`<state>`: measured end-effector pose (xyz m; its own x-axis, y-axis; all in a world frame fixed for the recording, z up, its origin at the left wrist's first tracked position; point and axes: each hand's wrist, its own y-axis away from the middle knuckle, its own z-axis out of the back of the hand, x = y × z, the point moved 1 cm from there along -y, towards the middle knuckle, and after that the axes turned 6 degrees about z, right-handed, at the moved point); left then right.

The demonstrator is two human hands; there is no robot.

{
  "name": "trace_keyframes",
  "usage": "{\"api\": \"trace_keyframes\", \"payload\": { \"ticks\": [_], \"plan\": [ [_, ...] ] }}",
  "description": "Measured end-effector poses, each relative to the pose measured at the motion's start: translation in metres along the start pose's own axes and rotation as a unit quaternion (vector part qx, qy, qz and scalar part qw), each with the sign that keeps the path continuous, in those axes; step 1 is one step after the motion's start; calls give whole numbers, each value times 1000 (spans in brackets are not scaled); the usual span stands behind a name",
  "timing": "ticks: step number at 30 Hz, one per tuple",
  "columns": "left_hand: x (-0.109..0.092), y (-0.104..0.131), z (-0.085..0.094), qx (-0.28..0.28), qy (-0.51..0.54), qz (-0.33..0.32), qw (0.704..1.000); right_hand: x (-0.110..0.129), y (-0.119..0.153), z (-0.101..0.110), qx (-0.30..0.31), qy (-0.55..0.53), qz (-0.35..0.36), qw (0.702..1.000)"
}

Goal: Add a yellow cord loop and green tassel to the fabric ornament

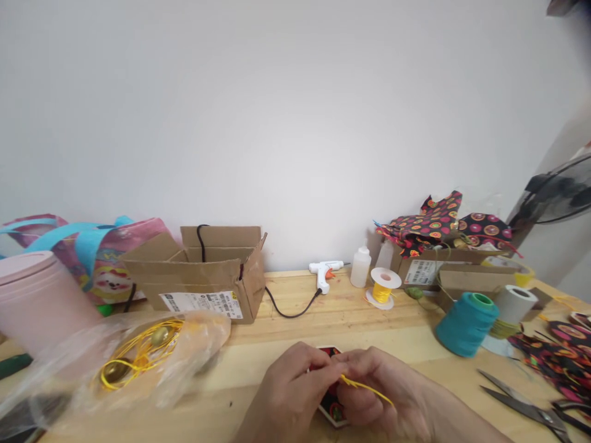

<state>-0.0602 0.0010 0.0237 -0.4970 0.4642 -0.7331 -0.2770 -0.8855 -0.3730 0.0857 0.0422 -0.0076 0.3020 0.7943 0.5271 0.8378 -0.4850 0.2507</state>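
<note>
At the front of the wooden table, my left hand (293, 384) and my right hand (383, 387) meet with their fingertips pressed together. Between them a yellow cord (369, 389) comes out of the pinch, its loose end trailing to the right across my right fingers. Under and behind the fingers is a flat, angular piece with a pale edge and dark patterned fabric (330, 406); my hands cover much of it. Both hands are closed at the cord, and the exact grip of the left fingertips is partly hidden.
Left are a plastic bag (194, 332) with yellow cords and round brass-coloured pieces, a cardboard box (212, 277) and a pink bin (41, 301). Behind lie a glue gun (322, 271), a bottle (361, 269) and a yellow spool (382, 291). Right are teal thread (467, 326) and scissors (526, 403).
</note>
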Motion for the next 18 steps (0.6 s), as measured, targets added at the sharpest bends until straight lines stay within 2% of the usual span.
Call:
{"api": "trace_keyframes", "payload": {
  "ticks": [3,5,7,9,12,15,18],
  "plan": [
    [3,0,-1,8,-29,-55,998,-1,-1,-1,82,-54,-66,993],
    [4,0,-1,11,-21,-26,999,-1,-1,-2,104,-64,-88,989],
    [5,0,-2,7,7,27,1000,-2,-1,-5,85,-53,-77,992],
    [6,0,-4,1,75,92,993,-3,-1,-8,35,-14,-35,999],
    [12,-1,-9,2,250,196,948,-2,-1,-10,-36,115,74,990],
    [21,-2,-16,20,402,236,884,3,1,-12,-97,272,184,940],
    [28,-2,-20,16,477,245,844,8,2,-18,-151,412,241,866]
  ]
}}
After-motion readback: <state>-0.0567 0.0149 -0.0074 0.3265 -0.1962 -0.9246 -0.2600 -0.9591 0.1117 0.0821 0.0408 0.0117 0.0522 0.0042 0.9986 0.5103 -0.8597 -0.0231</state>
